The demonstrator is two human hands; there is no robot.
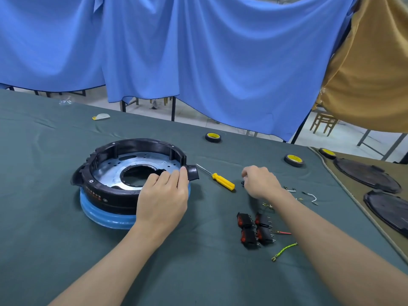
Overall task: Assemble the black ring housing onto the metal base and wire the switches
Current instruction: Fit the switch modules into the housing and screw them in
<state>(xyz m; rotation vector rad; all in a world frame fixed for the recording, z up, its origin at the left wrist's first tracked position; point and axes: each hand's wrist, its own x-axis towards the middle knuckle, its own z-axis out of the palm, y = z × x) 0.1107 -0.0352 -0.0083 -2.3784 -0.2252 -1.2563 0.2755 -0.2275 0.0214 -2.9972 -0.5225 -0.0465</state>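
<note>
The black ring housing sits on the round metal base, and both rest on a blue ring at the table's left middle. My left hand grips the housing's near right rim, fingers curled over it. My right hand hovers right of a yellow-handled screwdriver, its fingers curled down onto a small dark part on the cloth. Several black switches with red rockers lie near my right forearm. Short loose wires are scattered around them.
Dark green cloth covers the table. Three tape rolls lie toward the far edge. Two dark round covers sit at the right on a brown mat. Blue and tan curtains hang behind.
</note>
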